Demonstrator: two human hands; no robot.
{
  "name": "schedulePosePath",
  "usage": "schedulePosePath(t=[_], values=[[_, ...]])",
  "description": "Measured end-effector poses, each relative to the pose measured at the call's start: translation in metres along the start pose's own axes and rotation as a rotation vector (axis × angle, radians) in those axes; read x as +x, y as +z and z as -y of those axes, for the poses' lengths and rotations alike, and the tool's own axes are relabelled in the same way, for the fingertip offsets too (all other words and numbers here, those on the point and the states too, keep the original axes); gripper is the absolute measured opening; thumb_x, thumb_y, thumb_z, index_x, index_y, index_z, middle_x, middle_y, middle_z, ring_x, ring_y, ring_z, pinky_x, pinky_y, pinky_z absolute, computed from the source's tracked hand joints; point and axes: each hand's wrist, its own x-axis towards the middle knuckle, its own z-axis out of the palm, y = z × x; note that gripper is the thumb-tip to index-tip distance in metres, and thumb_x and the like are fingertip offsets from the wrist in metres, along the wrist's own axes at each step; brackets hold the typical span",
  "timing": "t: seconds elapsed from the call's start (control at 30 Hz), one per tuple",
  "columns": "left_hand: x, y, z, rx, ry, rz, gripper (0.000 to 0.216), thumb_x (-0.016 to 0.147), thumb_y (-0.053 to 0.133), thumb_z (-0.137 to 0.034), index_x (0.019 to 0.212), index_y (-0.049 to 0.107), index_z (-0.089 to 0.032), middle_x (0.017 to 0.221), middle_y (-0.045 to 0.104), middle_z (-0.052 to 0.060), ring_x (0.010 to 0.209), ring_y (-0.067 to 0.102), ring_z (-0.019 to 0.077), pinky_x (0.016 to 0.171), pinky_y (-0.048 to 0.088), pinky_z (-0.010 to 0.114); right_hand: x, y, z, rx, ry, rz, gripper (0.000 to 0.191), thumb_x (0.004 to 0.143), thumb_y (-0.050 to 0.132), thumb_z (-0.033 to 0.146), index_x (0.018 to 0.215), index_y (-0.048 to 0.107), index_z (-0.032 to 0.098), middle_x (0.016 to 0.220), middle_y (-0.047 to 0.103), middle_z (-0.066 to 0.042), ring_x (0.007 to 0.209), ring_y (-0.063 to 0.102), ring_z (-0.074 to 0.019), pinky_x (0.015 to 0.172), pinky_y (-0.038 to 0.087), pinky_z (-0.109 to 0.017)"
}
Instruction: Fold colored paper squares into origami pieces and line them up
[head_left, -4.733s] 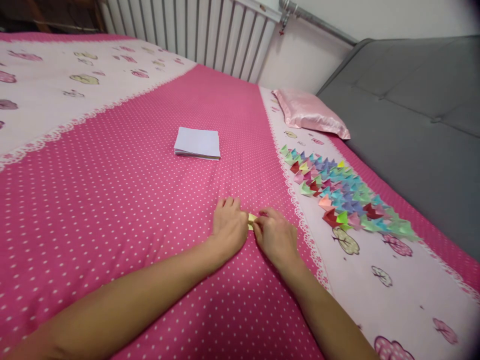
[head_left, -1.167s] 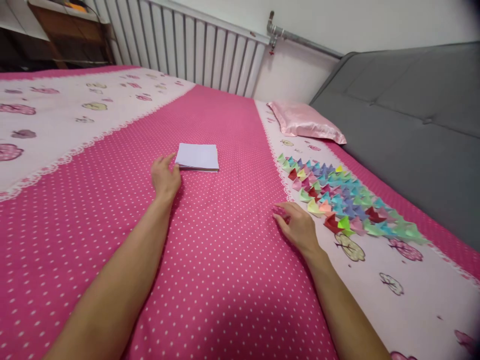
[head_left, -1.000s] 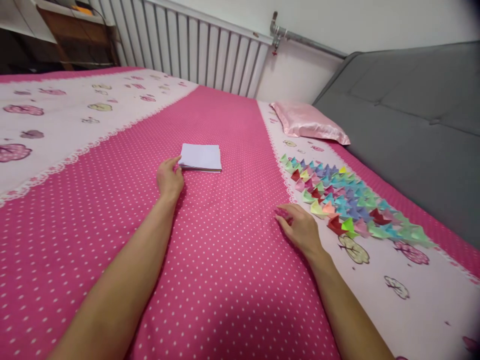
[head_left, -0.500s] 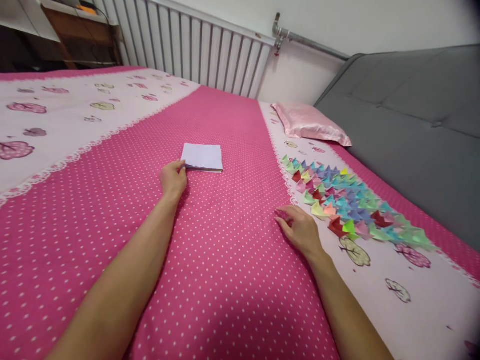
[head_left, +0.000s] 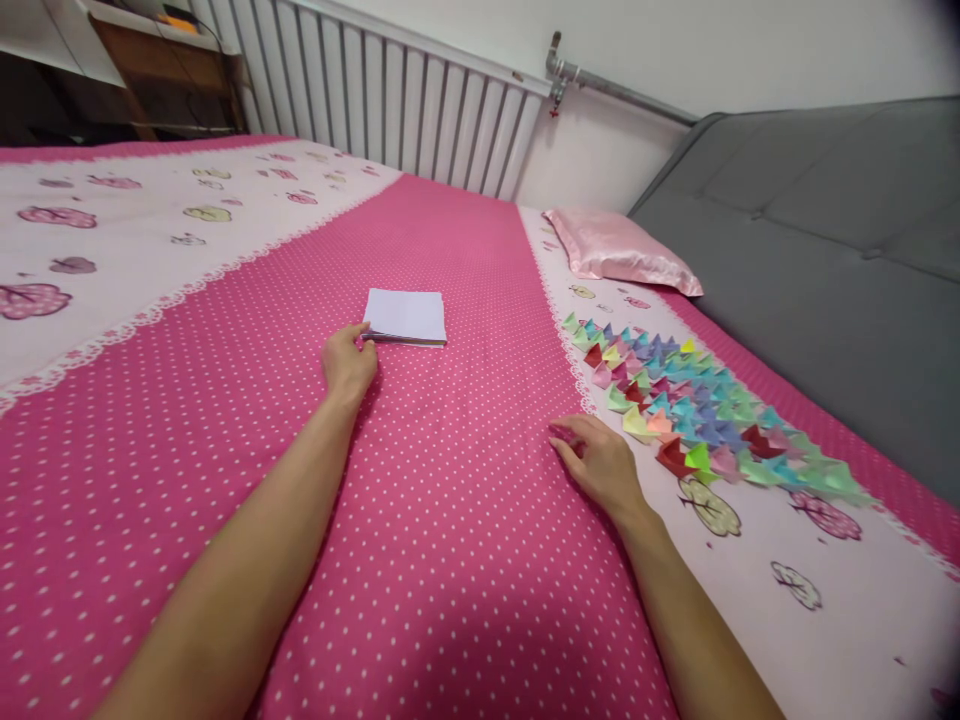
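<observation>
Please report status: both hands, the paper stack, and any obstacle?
Left hand at near-left corner of paper stack, grip unclear. Right hand open, apparently empty. Stack on bedspread. No obstacle seen.

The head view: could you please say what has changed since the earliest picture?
The left hand has left the small yellow paper, going forward and left to the near corner of the rectangular white paper stack. The right hand has let go and shifted right. A pale yellow folded-paper piece now stands among the multicoloured folded-paper rows. Stack and pink satin pillow look unmoved.
</observation>
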Motion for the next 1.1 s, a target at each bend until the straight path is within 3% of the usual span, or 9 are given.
schedulePosePath(t=[0.33,0.63,0.9,1.1], values=[[0.001,0.005,0.001,-0.032,0.092,0.034,0.033,0.073,0.052,-0.016,0.102,0.068,-0.018,0.111,0.065,0.007,0.11,0.056,0.0238,0.1,0.039,0.037,-0.001,0.0,0.0,0.002,0.001,0.001,0.022,0.08,0.052,0.028,0.096,0.064,0.022,0.098,0.065,-0.004,0.08,0.062,-0.0192,0.069,0.049,-0.031],[0.001,0.007,0.001,-0.046,0.24,0.133,0.04,0.073,0.049,-0.013,0.111,0.063,-0.019,0.116,0.063,0.006,0.112,0.054,0.0206,0.101,0.036,0.034,-0.001,0.001,0.0,0.002,0.0,0.015,0.021,0.08,0.052,0.027,0.096,0.064,0.022,0.099,0.065,-0.004,0.083,0.061,-0.0193,0.072,0.048,-0.031],[0.0,0.008,0.001,0.0,0.226,0.147,0.038,0.074,0.05,-0.018,0.109,0.064,-0.023,0.113,0.064,0.007,0.109,0.055,0.0234,0.096,0.04,0.037,0.0,0.001,0.001,0.007,0.004,0.024,0.021,0.081,0.051,0.027,0.096,0.064,0.022,0.099,0.065,-0.004,0.081,0.061,-0.0188,0.072,0.048,-0.032],[0.001,0.011,0.004,0.079,0.198,0.212,0.047,0.071,0.051,-0.017,0.118,0.058,-0.017,0.117,0.061,0.011,0.11,0.054,0.0263,0.097,0.038,0.038,0.0,0.001,0.001,0.007,0.012,0.034,0.021,0.081,0.052,0.026,0.097,0.064,0.022,0.099,0.064,-0.003,0.08,0.061,-0.0179,0.073,0.048,-0.031]])
